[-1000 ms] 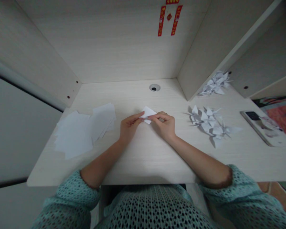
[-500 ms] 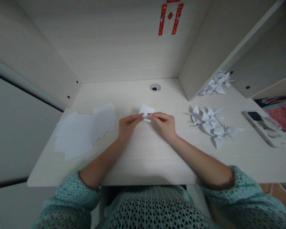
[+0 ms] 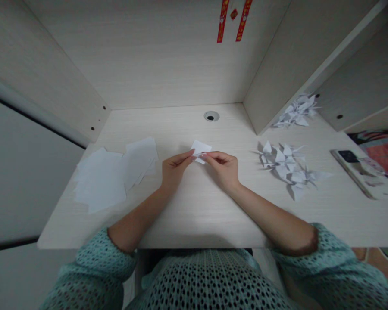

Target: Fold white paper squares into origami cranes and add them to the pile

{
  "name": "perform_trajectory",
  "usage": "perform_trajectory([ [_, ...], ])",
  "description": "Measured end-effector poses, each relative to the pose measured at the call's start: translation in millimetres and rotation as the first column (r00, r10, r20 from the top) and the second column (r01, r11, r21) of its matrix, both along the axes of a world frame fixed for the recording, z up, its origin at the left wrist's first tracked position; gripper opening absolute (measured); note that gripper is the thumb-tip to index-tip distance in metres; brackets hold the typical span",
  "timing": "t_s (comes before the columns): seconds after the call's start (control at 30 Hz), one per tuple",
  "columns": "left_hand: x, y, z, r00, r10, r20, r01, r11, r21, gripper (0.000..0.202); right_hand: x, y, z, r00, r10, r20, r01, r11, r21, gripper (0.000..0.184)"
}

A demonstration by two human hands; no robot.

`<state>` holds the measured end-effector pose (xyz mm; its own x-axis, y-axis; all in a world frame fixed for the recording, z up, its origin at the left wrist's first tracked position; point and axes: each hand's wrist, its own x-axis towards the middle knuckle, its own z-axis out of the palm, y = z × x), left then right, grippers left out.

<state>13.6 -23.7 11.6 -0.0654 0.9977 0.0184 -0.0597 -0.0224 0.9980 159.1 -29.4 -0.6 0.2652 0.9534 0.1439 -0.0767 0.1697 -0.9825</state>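
Note:
A small piece of folded white paper is held between my two hands over the middle of the desk. My left hand pinches its near left edge between thumb and fingers. On the near right edge, my right hand has the paper in a like pinch. The fingertips of both hands nearly meet and cover part of the near fold, so its exact shape is hidden.
Loose white paper sheets lie on the left. Several folded paper cranes sit on the right, with another heap of them behind, beside the upright panel. A phone lies farther right. A cable hole is near the back.
Both hands stay pinched on the paper, with only slight movement of the fingertips along the near fold. The whole view has shifted a little, as the camera tilted.

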Motion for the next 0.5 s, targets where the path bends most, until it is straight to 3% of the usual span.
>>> perform_trajectory([
  [0.5,0.1,0.5,-3.2,0.998,-0.013,0.058,0.016,0.998,-0.053,0.033,-2.2,0.0,3.7,0.996,-0.04,-0.083,0.035,0.997,-0.068,0.014],
])
